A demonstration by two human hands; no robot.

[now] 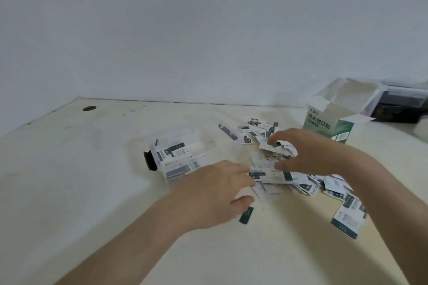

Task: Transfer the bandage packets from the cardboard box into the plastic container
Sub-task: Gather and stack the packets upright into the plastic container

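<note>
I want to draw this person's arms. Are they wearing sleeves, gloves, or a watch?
No. The left hand and right hand are bare, with no gloves or rings showing. Both forearms are bare too: no sleeves, watch or bracelet in view.

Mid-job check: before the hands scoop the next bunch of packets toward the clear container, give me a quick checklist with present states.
1. Plastic container within reach, beside left hand: ok.
2. Container already holds some packets, room left: ok.
3. Loose packets gathered between both hands: ok.
4. Right hand firmly gripping packets: cannot tell.
5. Stray packets scattered outside the pile: not ok.
6. Cardboard box emptied: cannot tell.
</note>
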